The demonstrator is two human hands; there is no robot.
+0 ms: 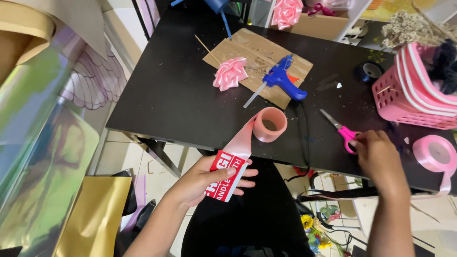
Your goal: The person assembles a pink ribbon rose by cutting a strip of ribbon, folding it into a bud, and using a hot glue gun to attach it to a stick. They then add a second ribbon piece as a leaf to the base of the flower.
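Observation:
My left hand [209,178] holds a red and white card [227,175] just off the near edge of the black table [176,90]. A pink ribbon [243,138] runs from the card up to its roll [270,124] on the table. My right hand [376,154] rests on the pink handles of a pair of scissors [339,128] lying on the table. A blue glue gun [282,78] and a pink ribbon flower [230,73] lie on a sheet of cardboard [257,52] farther back.
A pink basket [409,95] stands at the right, and a second pink ribbon roll [435,153] lies near the front right corner. A dark tape roll [369,71] sits behind. Shiny wrapping sheets [43,143] lean at the left. Artificial flowers [316,231] lie on the floor.

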